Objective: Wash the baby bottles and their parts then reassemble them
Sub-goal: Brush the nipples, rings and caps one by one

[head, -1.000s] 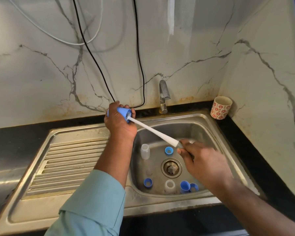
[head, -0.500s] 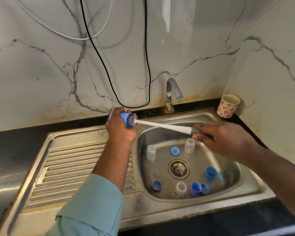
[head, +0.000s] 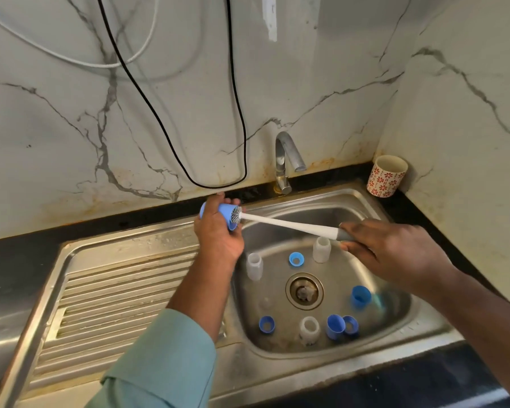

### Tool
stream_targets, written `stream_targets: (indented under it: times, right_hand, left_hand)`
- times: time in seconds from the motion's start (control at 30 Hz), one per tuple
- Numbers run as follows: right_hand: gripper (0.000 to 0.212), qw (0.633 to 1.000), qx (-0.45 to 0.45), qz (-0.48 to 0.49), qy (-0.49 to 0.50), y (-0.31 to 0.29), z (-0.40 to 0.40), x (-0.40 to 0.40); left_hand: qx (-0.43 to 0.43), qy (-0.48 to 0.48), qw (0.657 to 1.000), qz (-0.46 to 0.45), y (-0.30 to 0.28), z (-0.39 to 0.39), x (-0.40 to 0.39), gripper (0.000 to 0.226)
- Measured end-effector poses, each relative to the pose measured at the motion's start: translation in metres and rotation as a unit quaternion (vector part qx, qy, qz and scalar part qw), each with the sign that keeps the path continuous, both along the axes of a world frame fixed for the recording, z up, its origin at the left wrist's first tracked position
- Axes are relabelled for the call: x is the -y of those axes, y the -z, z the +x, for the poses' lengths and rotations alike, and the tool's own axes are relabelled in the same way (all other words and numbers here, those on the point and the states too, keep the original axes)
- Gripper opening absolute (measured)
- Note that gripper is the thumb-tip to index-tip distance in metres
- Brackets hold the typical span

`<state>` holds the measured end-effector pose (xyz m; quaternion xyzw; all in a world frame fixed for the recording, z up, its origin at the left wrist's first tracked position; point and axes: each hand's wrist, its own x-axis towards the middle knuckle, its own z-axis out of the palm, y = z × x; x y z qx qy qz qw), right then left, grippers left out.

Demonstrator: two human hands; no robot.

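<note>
My left hand (head: 217,234) grips a blue bottle cap (head: 227,214) above the sink's back left corner. A white bottle brush (head: 289,225) has its bristle head pushed into the cap's mouth, and my right hand (head: 389,251) holds its grey handle. In the steel sink basin (head: 395,313) stand two clear small bottles (head: 254,266) (head: 321,249) and a third clear bottle (head: 309,327) near the front. Several blue rings and caps lie around the drain (head: 304,291), among them a blue ring (head: 295,258), a blue cap (head: 360,296) and another blue ring (head: 267,323).
A chrome tap (head: 284,163) stands behind the basin, with no water running. A ridged draining board (head: 115,295) lies left of the basin. A red-flowered cup (head: 387,175) sits in the back right corner. Black and white cables (head: 171,142) hang on the marble wall.
The view tilted up and shifted left, showing more wall. My right hand rose from low in the basin, bringing the brush close to level. The brush head stays in the cap.
</note>
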<state>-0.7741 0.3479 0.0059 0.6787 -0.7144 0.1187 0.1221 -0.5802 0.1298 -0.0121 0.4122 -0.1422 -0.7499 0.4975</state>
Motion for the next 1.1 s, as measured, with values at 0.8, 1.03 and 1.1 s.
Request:
stream_targets:
  times: [0.8,1.03,1.1]
  right_hand:
    - [0.029,0.772,0.579,0.262,0.005,-0.006,-0.052,-0.021]
    - [0.014,0.863,0.470,0.173,0.067,-0.004,0.005,-0.016]
    - [0.015,0.874,0.444,0.190,0.054,0.002,0.032,-0.014]
  left_hand:
    - [-0.069,-0.050,0.995,-0.049,-0.003,-0.016,-0.041,0.053]
    - [0.049,0.008,0.998,-0.045,0.011,-0.001,-0.031,0.027]
    - [0.058,-0.006,0.997,-0.057,0.014,-0.004,-0.034,0.039]
